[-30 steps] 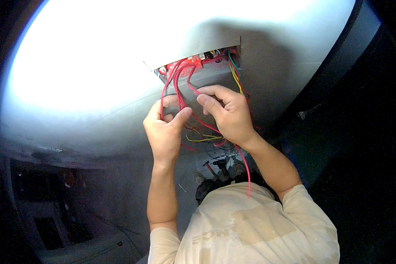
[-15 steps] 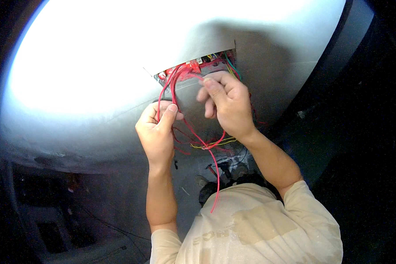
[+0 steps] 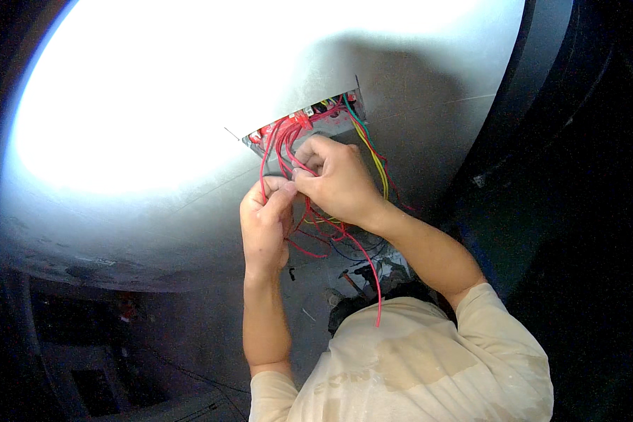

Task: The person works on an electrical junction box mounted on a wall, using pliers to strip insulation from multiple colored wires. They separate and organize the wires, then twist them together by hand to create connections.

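Several red wires (image 3: 282, 144) come out of a rectangular wall opening (image 3: 339, 125) and hang in loops. My left hand (image 3: 262, 218) is closed on some of them, thumb against fingers. Right beside it, my right hand (image 3: 339, 184) pinches a red wire close to my left fingertips; the exact pinch point is partly hidden. Below the hands the wires tangle, and one long red wire end (image 3: 379, 299) dangles in front of my shirt. Yellow wires (image 3: 377, 160) and a green wire (image 3: 352, 111) hang from the opening's right side, behind my right hand.
A pale wall (image 3: 190, 211) fills the upper part, glaring at upper left. On the floor near my feet lies a tool with a red handle (image 3: 352, 283), among dark items too dim to name. A thin dark cable (image 3: 190, 375) runs along the lower left.
My right hand has come down and left, drawing the red wire in until both hands meet. My left hand has shifted slightly right and down in view.
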Demonstrator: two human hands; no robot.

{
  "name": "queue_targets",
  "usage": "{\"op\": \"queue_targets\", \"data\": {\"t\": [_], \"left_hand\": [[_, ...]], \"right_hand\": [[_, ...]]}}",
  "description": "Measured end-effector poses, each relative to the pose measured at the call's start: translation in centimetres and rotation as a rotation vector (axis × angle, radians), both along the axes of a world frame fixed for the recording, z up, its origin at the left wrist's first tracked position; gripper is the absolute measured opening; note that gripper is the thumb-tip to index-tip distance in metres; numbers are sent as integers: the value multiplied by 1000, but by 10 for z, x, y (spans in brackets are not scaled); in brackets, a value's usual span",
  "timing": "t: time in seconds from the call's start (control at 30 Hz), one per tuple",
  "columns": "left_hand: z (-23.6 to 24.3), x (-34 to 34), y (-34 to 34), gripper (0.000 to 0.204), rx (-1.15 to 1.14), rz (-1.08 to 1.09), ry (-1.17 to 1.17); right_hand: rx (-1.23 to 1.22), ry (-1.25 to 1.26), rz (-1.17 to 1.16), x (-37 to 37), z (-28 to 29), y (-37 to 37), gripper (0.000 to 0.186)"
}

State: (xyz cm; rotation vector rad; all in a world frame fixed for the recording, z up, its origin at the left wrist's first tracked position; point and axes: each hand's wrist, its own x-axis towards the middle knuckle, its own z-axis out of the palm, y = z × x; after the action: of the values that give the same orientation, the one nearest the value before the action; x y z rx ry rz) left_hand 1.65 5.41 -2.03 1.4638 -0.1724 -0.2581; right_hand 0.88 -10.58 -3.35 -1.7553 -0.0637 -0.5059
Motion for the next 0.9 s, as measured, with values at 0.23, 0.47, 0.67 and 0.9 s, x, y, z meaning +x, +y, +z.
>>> {"op": "queue_targets", "data": {"t": [0.23, 0.47, 0.67, 0.9], "left_hand": [[0, 1, -3, 10, -56, -57, 4], [-3, 7, -2, 16, 19, 11, -62], [-22, 24, 4, 11, 436, 382, -737], [-18, 2, -9, 11, 356, 302, -440]], "right_hand": [[75, -4, 108, -5, -3, -9, 12], [-38, 14, 74, -7, -14, -20, 11], [-124, -42, 57, -13, -17, -28, 14], [-198, -212, 29, -15, -14, -24, 18]]}}
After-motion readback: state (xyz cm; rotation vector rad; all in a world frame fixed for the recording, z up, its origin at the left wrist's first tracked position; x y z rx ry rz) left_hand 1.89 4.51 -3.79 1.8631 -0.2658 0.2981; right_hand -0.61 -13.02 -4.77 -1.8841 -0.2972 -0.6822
